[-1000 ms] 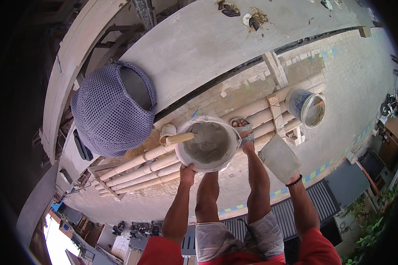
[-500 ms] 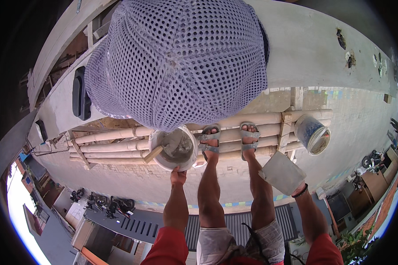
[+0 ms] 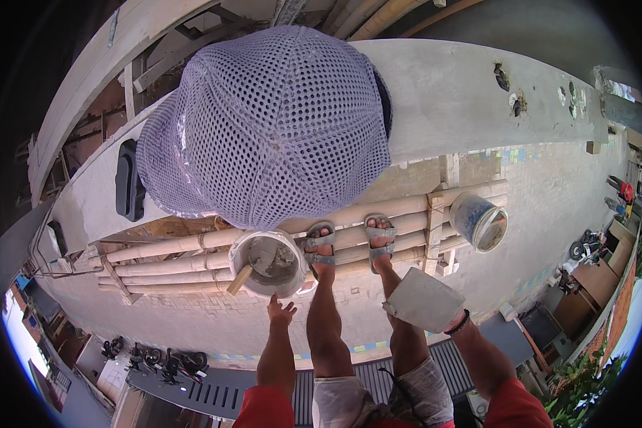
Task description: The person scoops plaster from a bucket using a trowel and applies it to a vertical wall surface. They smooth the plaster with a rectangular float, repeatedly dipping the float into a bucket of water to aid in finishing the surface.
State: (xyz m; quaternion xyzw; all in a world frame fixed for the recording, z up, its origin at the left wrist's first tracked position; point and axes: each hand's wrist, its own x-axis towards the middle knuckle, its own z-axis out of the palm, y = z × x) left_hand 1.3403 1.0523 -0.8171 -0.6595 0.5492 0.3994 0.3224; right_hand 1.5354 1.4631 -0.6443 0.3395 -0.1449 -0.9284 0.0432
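My left hand (image 3: 282, 311) is open with fingers apart, just on my side of a white bucket (image 3: 237, 251). Its fingertips come close to the bucket's rim; I cannot tell if they touch. Wet grey mortar (image 3: 269, 258) lies in the bucket, and a wooden handle (image 3: 240, 279) sticks out over its left side. My right hand (image 3: 456, 322) grips a flat grey rectangular board (image 3: 425, 299) at its near right corner. The board hides most of those fingers. It is held in front of my right shin.
My sandalled feet stand on bamboo poles (image 3: 165, 264) lashed as a scaffold, high above paving (image 3: 378, 314). A blue-and-white bucket (image 3: 481, 222) sits tilted on the right. A large mesh cap (image 3: 278, 121) covers much of the upper view, before a grey plastered beam (image 3: 449, 93).
My left hand has let go of the mortar bucket's rim and opened its fingers. The view has shifted, so the cap, buckets and board appear lower and further left.
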